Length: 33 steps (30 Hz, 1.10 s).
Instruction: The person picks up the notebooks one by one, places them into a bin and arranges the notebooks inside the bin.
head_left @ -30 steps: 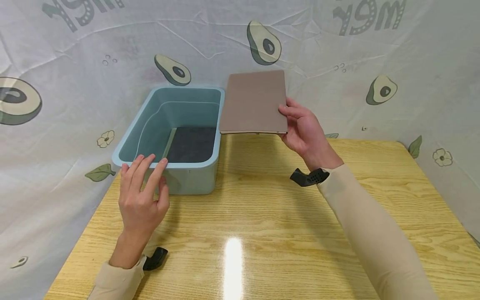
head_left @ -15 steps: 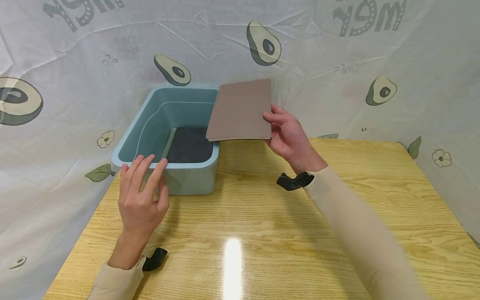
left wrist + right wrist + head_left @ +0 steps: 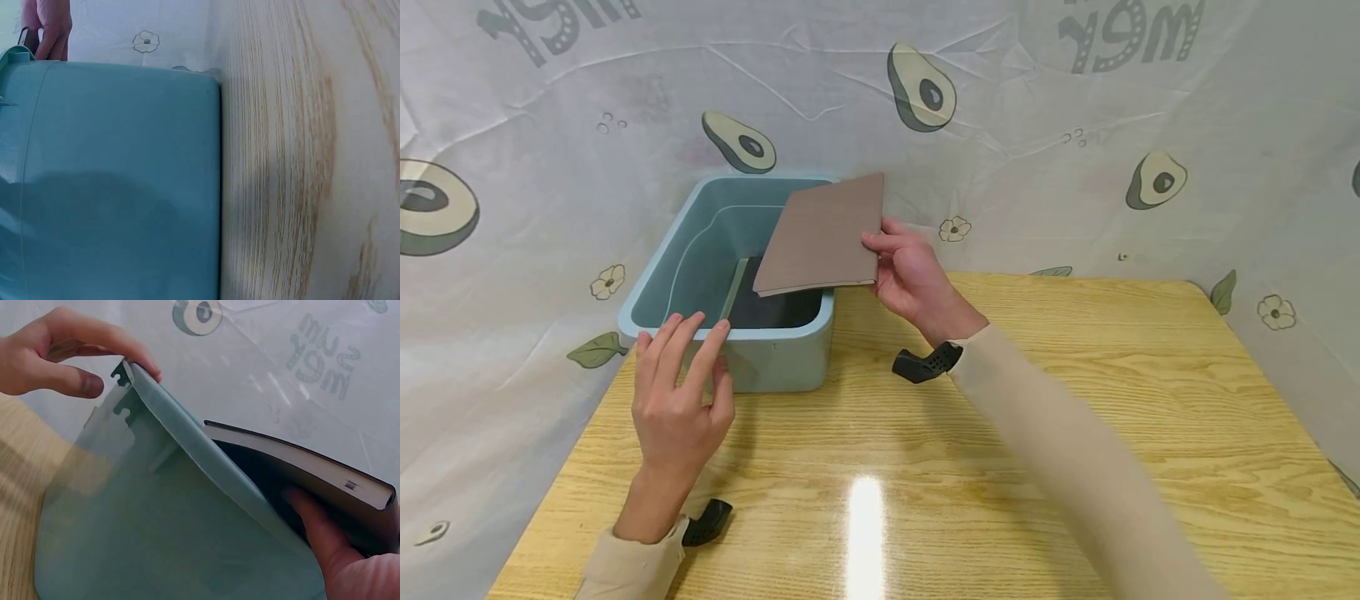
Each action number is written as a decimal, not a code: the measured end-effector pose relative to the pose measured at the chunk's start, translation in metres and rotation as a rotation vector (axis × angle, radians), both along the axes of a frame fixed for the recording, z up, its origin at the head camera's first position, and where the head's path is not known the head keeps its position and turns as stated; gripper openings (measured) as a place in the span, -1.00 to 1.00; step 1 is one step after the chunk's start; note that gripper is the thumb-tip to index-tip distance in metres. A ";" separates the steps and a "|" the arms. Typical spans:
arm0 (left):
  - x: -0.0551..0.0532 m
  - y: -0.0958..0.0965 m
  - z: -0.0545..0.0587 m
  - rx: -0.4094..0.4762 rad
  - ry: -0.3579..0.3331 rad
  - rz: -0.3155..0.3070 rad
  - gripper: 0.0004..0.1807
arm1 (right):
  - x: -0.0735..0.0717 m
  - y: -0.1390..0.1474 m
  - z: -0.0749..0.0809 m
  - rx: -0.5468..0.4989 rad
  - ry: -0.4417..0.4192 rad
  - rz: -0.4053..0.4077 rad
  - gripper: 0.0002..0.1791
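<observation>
A brown, soft-covered notebook slants over the right part of a blue plastic bin. My right hand grips its right edge, thumb on top and fingers underneath. In the right wrist view, the pale page edges of the notebook show above the rim of the bin. The fingertips of my left hand rest on the near rim of the bin, fingers spread and fairly straight. A dark flat surface lies on the bin's floor, partly hidden by the notebook; its kind is unclear.
The bin stands at the back left of a wood-grain table. Right behind it hangs a pale cloth printed with avocados and flowers. Black wrist devices sit at both cuffs.
My right hand has carried the notebook left, from beside the bin to over its opening, and slightly down, tilting it more. The left hand has stayed on the rim.
</observation>
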<state>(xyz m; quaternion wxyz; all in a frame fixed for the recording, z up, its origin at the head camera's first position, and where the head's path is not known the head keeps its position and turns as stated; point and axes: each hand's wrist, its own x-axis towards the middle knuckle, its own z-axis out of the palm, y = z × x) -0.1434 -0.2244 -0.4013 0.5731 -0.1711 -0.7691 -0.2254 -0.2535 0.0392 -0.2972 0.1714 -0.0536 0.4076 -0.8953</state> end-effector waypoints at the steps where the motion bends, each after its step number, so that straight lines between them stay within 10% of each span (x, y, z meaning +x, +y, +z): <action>1: 0.000 0.000 0.000 0.001 0.000 0.000 -0.63 | -0.001 -0.005 0.000 0.001 -0.009 -0.001 -0.40; 33: 0.001 0.007 0.003 0.041 0.020 -0.011 -0.63 | -0.012 -0.082 0.028 0.278 -0.184 0.072 -0.41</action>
